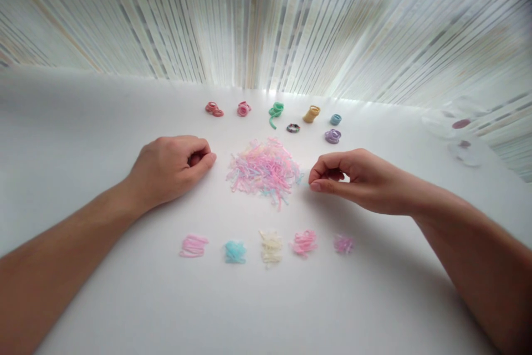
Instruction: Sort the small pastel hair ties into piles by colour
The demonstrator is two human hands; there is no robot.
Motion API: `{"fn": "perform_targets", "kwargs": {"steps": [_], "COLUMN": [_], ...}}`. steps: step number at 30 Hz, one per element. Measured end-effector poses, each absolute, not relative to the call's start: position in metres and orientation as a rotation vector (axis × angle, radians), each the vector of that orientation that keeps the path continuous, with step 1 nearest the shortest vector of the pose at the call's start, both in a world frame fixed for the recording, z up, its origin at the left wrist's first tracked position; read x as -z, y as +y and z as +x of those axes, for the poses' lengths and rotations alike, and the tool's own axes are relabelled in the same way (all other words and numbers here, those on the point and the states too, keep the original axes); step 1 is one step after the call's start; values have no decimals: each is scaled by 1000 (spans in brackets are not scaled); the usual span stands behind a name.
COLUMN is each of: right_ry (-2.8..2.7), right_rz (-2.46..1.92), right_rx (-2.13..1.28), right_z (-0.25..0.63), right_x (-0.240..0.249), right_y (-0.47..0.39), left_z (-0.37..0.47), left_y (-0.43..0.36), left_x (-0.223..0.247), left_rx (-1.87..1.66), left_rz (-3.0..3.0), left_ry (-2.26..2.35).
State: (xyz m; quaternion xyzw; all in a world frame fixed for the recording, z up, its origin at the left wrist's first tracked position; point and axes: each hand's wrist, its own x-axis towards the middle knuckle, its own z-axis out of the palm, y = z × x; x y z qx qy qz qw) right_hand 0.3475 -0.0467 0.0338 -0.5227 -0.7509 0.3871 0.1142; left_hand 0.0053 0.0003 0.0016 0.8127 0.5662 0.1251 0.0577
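Note:
A loose heap of pastel rubber bands (266, 169), mostly pink and lilac with some blue, lies in the middle of the white table. To its left, my left hand (172, 169) rests on the table in a loose fist, with nothing visible in it. On the right side, my right hand (349, 180) has thumb and forefinger pinched together at the heap's edge. A pale blue loop (300, 179) shows just beside those fingertips; whether they grip it I cannot tell. Nearer me are small sorted piles: pink (194, 246), blue (235, 252), cream (271, 248), deeper pink (304, 243) and purple (343, 244).
Behind the heap stand coiled bundles: red (213, 109), pink (244, 109), green (276, 111), yellow (311, 114), blue (336, 119) and purple (333, 136). A dark multicoloured ring (293, 128) lies among them. Clear round objects (464, 153) are at right; a striped curtain (257, 22) hangs behind.

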Motion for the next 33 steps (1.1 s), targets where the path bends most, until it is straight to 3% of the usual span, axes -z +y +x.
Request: {"fn": "perform_targets", "kwargs": {"steps": [13, 21, 33], "right_ry": [-2357, -2470, -2520], "right_rz": [-1277, -1053, -957], "right_rx": [-949, -670, -565], "right_z": [298, 261, 249], "right_x": [-54, -37, -18], "right_y": [-103, -127, -138], "left_z": [8, 7, 9], "left_y": [-2, -2, -3], "left_x": [-1, 2, 3], "left_rx": [-370, -451, -485], "left_rz": [2475, 2482, 2460], "left_ry": [1722, 1664, 1643]}}
